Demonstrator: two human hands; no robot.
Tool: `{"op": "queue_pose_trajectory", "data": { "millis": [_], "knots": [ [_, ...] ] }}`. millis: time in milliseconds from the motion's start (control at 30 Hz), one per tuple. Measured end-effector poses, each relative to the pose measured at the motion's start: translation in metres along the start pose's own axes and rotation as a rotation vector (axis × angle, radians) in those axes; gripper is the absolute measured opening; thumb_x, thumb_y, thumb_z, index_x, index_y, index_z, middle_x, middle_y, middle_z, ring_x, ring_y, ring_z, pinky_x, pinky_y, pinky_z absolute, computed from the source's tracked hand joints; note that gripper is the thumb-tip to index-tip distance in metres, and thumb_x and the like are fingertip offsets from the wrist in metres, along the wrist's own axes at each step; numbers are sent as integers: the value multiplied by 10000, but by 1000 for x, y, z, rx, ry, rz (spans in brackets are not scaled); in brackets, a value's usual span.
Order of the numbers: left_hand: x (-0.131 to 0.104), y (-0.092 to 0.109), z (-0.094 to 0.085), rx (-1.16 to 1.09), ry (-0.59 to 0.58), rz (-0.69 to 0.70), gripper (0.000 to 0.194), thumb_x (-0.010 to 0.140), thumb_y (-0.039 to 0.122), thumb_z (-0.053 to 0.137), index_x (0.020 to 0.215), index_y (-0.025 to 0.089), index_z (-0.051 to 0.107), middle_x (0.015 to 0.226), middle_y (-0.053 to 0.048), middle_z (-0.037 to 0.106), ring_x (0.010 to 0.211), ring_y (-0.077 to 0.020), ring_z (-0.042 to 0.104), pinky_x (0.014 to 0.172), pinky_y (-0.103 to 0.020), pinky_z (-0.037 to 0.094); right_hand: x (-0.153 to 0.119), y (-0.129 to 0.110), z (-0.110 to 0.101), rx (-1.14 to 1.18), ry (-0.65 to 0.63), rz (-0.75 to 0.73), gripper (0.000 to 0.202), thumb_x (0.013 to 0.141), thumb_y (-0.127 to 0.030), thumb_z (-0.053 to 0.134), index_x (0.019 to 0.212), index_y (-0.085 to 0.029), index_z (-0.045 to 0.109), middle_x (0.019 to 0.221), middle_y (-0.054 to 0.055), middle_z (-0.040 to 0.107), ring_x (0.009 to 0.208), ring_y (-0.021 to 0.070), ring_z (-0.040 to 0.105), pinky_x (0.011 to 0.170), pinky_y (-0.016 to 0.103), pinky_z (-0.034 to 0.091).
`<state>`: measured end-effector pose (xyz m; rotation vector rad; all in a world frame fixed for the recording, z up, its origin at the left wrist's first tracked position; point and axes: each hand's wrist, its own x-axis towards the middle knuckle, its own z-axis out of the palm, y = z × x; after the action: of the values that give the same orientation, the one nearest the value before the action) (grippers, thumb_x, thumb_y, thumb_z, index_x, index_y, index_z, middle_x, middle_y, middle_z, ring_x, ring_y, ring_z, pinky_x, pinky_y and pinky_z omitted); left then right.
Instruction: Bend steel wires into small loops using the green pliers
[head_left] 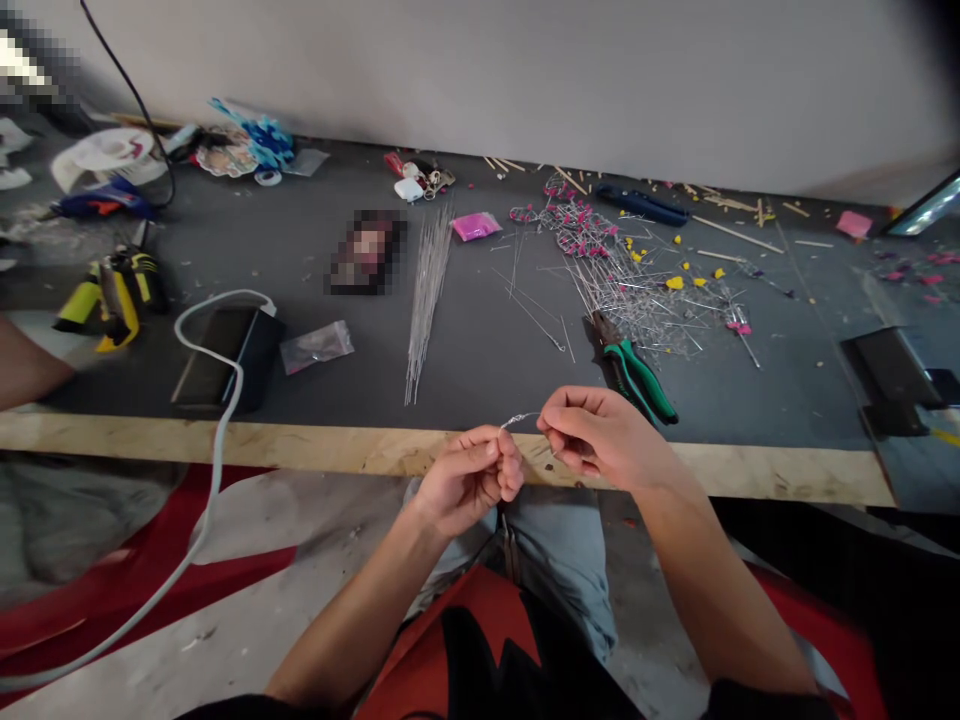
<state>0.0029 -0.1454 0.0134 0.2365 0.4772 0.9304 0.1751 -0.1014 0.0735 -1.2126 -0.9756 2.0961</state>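
Observation:
A thin silvery wire (pixel 517 419), twisted along its middle, stretches between my two hands above the table's front edge. My left hand (pixel 476 472) pinches its left end between thumb and fingers. At the other end, the fingertips of my right hand (pixel 589 432) are closed on the same wire. Just behind my right hand lie green-handled pliers (pixel 637 375), jaws pointing away. A bundle of straight wires (pixel 429 305) rests on the table beyond my left hand. Several loose wires (pixel 534 318) lie farther right, near a tangled heap of wire pieces (pixel 645 295) with pink and yellow bits.
A black power bank (pixel 225 355) with a white cable (pixel 217 480) sits at the left, beside a small clear bag (pixel 317 346). Yellow-and-black tools (pixel 116 295) lie farther left, near another person's arm (pixel 30 365). A pink packet (pixel 476 226) and a dark blue cutter (pixel 642 204) lie toward the wall.

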Motion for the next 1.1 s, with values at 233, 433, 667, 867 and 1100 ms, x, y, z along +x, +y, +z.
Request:
{"op": "queue_pose_trajectory", "data": {
  "millis": [233,433,667,867,1100],
  "knots": [
    [-1,-2,8,-5,-27,25,145,734,255,689,710,130,620,559,-2,577,511,-76,552,452,-145,450,-1,-2,1,-6,6,-5,150,767,-275,602,667,-164,581,541,-39,532,374,29,426,299,155,239],
    [0,-13,10,32,-10,76,228,692,351,738,794,171,644,731,-22,666,655,-119,632,532,-188,500,1,-2,-2,-9,28,-13,177,771,-312,619,676,-169,577,556,-37,533,388,29,414,305,159,250],
    [-3,-18,12,83,43,147,208,657,344,765,730,190,646,734,-1,657,719,-118,641,656,-220,532,1,-5,3,-21,34,-41,186,766,-318,629,672,-168,572,558,-35,533,394,36,428,309,162,255],
    [-3,-16,14,99,143,176,240,629,329,786,674,174,609,666,17,617,652,-98,606,656,-224,527,1,-6,4,-22,21,-90,186,769,-327,636,683,-169,587,601,-29,558,399,34,428,333,173,302],
    [0,-20,19,10,199,269,182,653,306,770,761,224,649,841,27,685,791,-107,630,728,-224,511,4,4,3,89,-44,-176,139,795,-304,626,851,-180,649,756,8,621,584,74,555,514,214,453]
  ]
}}
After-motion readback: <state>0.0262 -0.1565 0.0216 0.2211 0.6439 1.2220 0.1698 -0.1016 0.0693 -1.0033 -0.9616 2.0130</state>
